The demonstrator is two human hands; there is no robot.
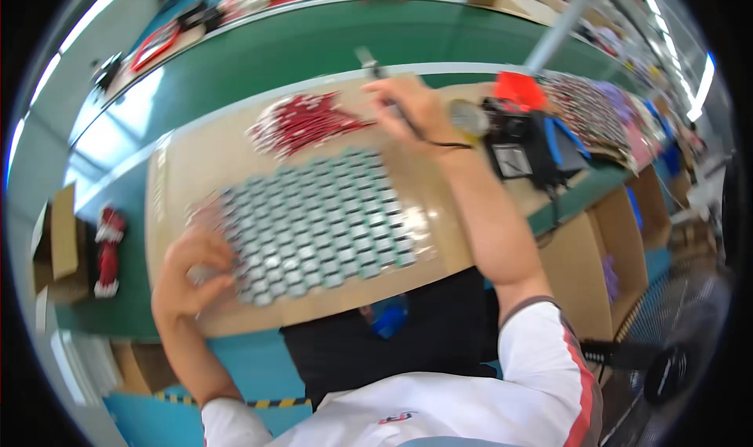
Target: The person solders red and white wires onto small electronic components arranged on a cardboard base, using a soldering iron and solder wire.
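A grid of small silver-and-green pieces [321, 221] lies between the two hands. The left hand [196, 270] is at its near left edge, thumb and fingers curled toward each other; blur hides whether they pinch anything. The right hand [412, 111], beyond the grid's far right corner, grips a dark, pen-shaped tool [370, 63] pointing away. Just left of the right hand lies a bunch of red wires [302, 124] with white ends; to its right, on the worktop [118, 312], sits a black device [514, 125].
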